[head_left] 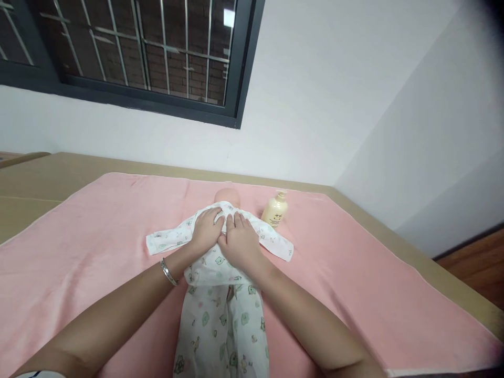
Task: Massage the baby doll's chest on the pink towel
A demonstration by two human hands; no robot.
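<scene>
A doll lies on a pink blanket, its bald head (227, 197) pointing toward the wall. It wears a white patterned top (216, 268) with both sleeves spread out and matching trousers (222, 331). My left hand (207, 228) rests flat on the upper left of the top, a silver bracelet (168, 271) on its wrist. Beside it, my right hand (241, 240) lies on the upper right of the top, fingers extended toward the doll's head. The two thumbs are close together at the middle. Neither hand grips anything.
A cream pump bottle (275, 210) stands on the pink blanket (334, 247), right of the doll's head. The tan surface (31, 176) shows around the blanket. Behind it are a white wall (291, 131) and a dark-framed barred window (240, 79).
</scene>
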